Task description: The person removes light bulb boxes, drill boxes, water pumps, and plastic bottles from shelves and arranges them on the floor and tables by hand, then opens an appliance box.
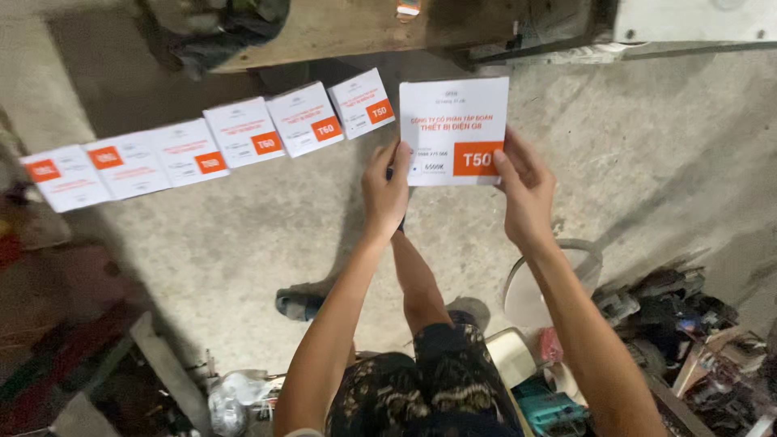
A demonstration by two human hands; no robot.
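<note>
White square cardboard box with an orange label (pixel 454 129) sits at upper centre, pinched at its lower corners by the left hand (pixel 385 188) and right hand (pixel 524 190) — fingers closed on its edges. Placing seems in hand: next it needs lowering level beside the row of six matching white boxes (pixel 212 146) on the grey concrete floor (pixel 647 154).

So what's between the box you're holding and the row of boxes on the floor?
Only bare concrete floor, seen in the head view, separates the held box from the nearest floor box.
</note>
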